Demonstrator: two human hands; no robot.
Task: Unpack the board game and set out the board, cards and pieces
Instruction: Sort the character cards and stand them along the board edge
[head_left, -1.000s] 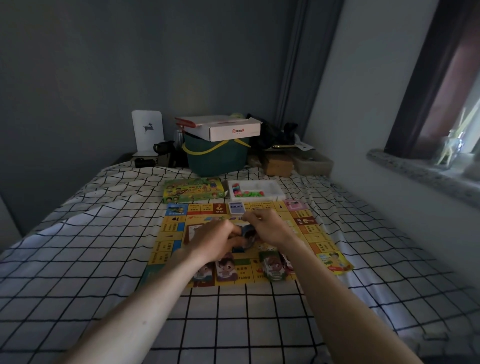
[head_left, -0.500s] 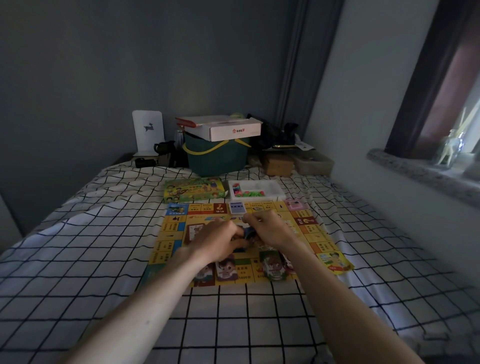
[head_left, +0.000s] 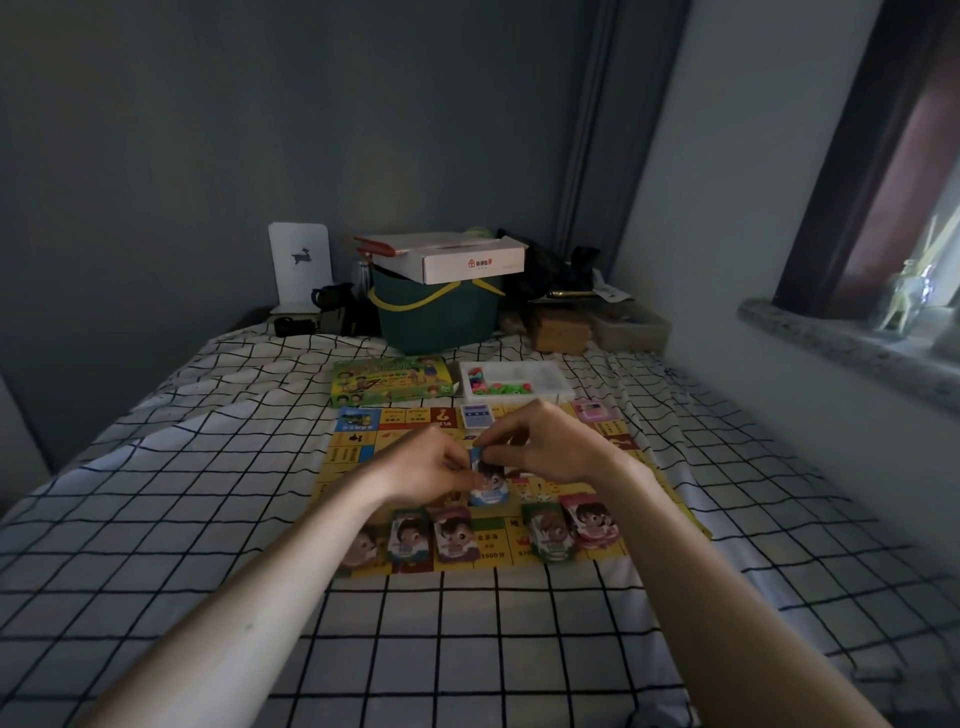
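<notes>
The yellow game board (head_left: 353, 452) lies flat on the checked bedsheet. Over its middle, my left hand (head_left: 428, 465) and my right hand (head_left: 545, 441) pinch the top of a blue character card pack (head_left: 488, 480) from either side, its lower end hanging toward the board. Along the board's near edge lie several more character card stacks: two on the left (head_left: 434, 535) and two on the right (head_left: 569, 525). A blue card deck (head_left: 477, 415) and a pink card deck (head_left: 591, 410) lie at the far edge. Behind them are the green game box (head_left: 389, 382) and a white tray of coloured pieces (head_left: 514, 382).
A dark green bucket (head_left: 436, 319) topped by a white cardboard box stands at the bed's far end, with a white deer-print card (head_left: 300, 265), dark clutter and brown boxes beside it. A wall and a stone windowsill (head_left: 841, 348) run along the right.
Both hands have lifted slightly and moved apart a little, so the blue card pack between them shows more. The cards on the board have not moved.
</notes>
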